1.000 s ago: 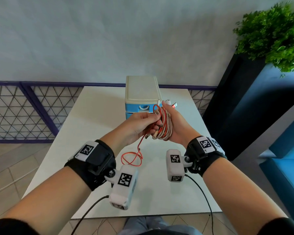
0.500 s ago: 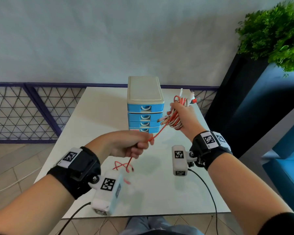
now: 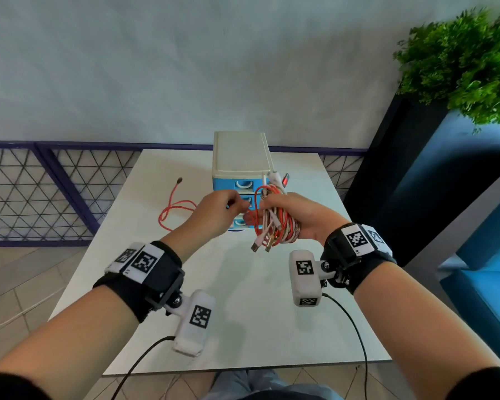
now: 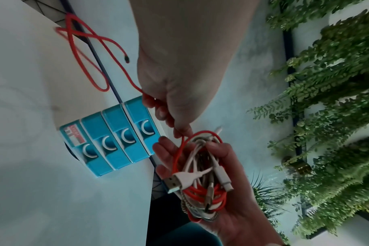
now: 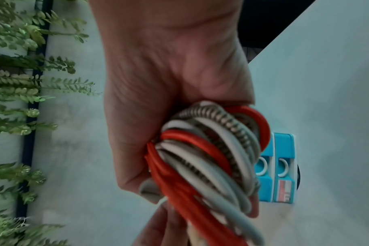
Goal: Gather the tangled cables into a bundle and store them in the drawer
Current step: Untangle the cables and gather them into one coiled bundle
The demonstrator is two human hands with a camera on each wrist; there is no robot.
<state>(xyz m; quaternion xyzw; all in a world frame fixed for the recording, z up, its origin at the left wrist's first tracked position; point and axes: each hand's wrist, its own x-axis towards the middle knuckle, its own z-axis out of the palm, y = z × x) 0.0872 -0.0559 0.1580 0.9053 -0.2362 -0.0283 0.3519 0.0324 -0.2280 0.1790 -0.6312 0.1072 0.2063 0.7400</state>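
Note:
My right hand (image 3: 289,215) holds a coiled bundle of red, white and braided cables (image 3: 274,223) above the table, in front of the drawer unit. In the left wrist view the bundle (image 4: 200,176) lies across that palm, with USB plugs sticking out. My left hand (image 3: 223,209) pinches the red cable (image 4: 180,139) right beside the bundle. The red cable's loose tail (image 3: 173,206) trails left in a loop over the table. The small blue drawer unit (image 3: 240,168) with a cream top stands behind the hands, all drawers closed (image 4: 116,141).
The white table (image 3: 243,313) ends close to me and on both sides. A dark planter with green foliage (image 3: 468,67) stands to the right. A purple mesh railing (image 3: 41,192) runs behind the table. Thin black wires (image 3: 355,327) hang from the wrist cameras.
My left hand has risen from low over the table back to the bundle, winding the red cable. The red tail now lies flung out to the left. My right hand came nearer and lower.

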